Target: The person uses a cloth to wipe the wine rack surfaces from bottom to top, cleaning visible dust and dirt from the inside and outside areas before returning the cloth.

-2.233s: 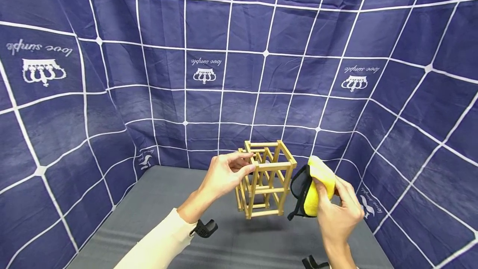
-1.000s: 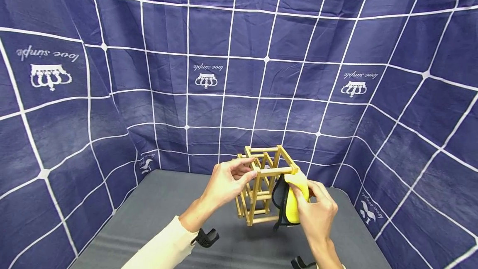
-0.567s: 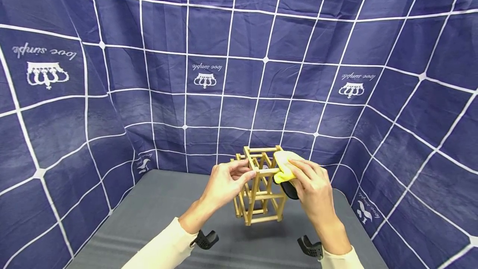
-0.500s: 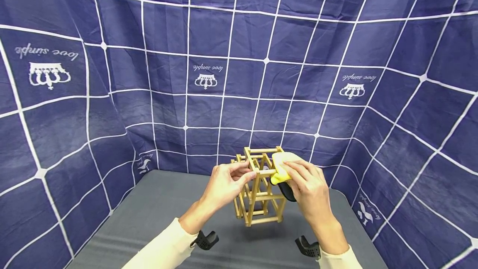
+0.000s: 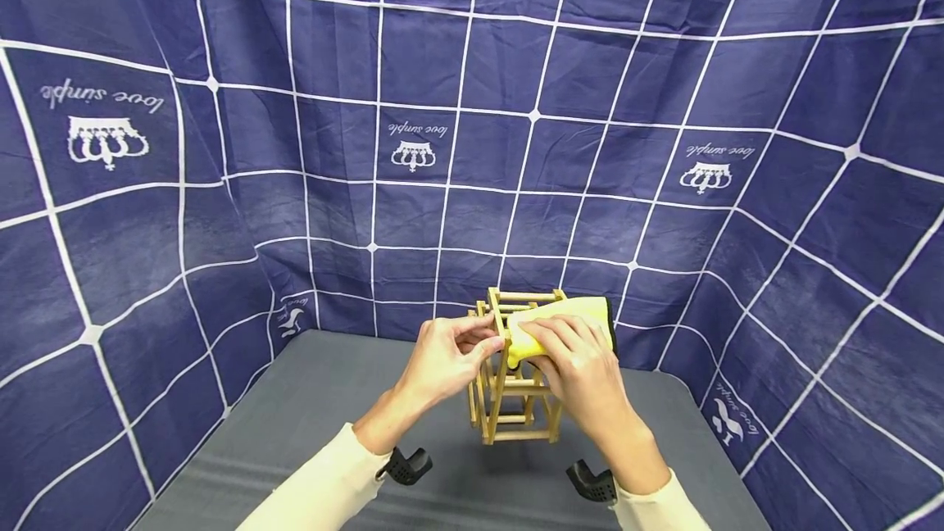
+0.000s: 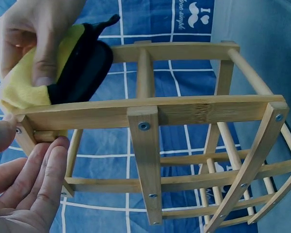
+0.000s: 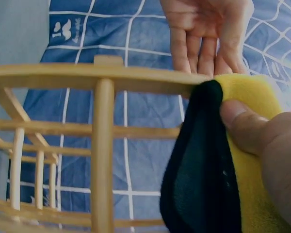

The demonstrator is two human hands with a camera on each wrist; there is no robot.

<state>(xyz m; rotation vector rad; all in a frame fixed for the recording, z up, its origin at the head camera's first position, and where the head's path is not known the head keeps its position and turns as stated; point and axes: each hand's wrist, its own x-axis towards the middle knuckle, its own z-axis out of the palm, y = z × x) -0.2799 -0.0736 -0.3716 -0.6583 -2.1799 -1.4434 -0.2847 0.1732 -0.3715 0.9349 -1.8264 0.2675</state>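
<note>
A light wooden rack (image 5: 519, 435) of slats and round rods stands in front of me in the head view. My left hand (image 5: 442, 355) pinches its top near-left corner between thumb and fingers. In my right hand (image 5: 578, 371) is a folded cloth (image 5: 593, 310), yellow on one side with a dark lining and black edging. This cloth covers the top front bar, close beside the left fingertips. From the left wrist, the cloth (image 6: 24, 87) shows behind the corner of the rack (image 6: 199, 109). The right wrist view has the right thumb (image 7: 237, 116) pressed on the yellow side.
A grey tabletop (image 5: 317, 408) lies under the rack. Blue curtain (image 5: 332, 146) with white grid lines surrounds it at the back and both sides. Each wrist wears a black mount (image 5: 409, 465).
My right hand brings the cloth from right of the rack onto its top right corner, then slides it left along the front bar to the left hand. The left hand keeps its hold.
</note>
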